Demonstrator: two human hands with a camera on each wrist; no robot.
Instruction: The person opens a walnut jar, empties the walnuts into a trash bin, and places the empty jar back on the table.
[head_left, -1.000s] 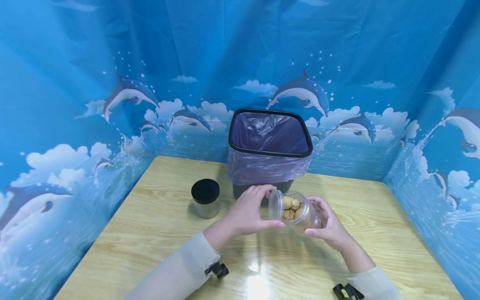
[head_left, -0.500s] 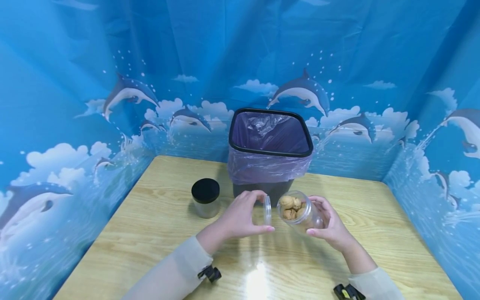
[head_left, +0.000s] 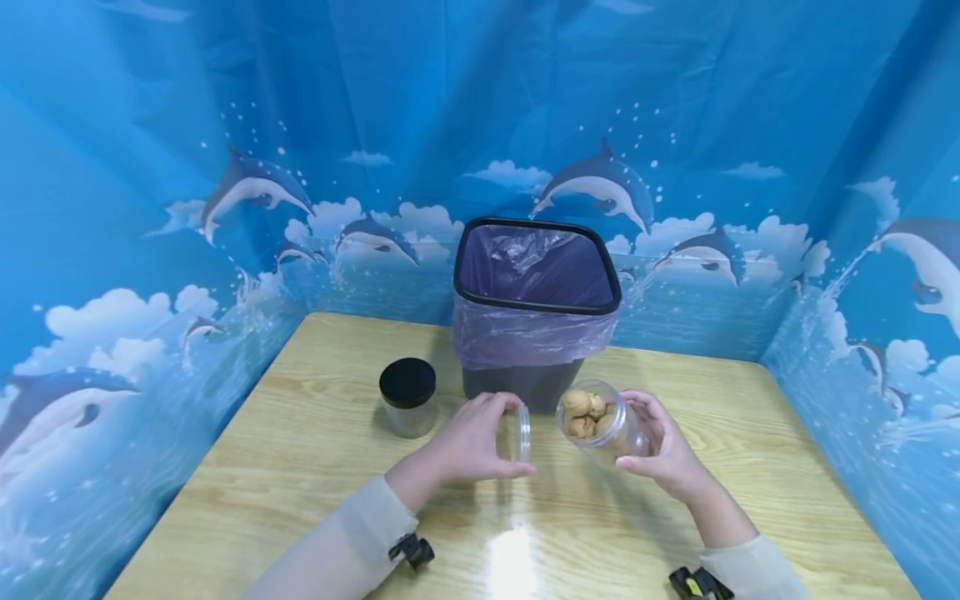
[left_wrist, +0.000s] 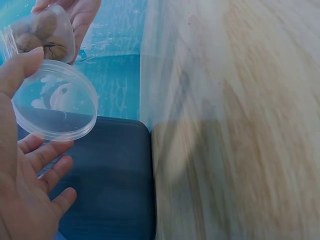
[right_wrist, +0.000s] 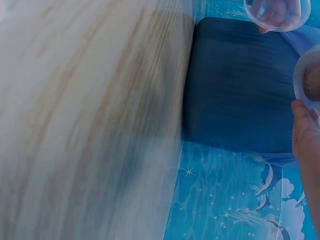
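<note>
Clear plastic lid [head_left: 524, 433] is off, pinched in your left hand [head_left: 467, 442]. At its three o'clock, your right hand [head_left: 670, 454] grips the tilted uncapped jar [head_left: 628, 437]; walnuts [head_left: 581, 410] still inside. Black-capped jar [head_left: 408, 400], ten o'clock from the lid, is closed on the bench [head_left: 765, 450]. Bin [head_left: 517, 382] at twelve.

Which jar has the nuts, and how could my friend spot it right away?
Find the big bin lined with a purple bag on the wood-patterned table. In front of it, toward the right, the right hand holds a clear jar, tilted. Unlike the upright jar with the black lid, this one has an open mouth, with brown nuts showing inside.
</note>
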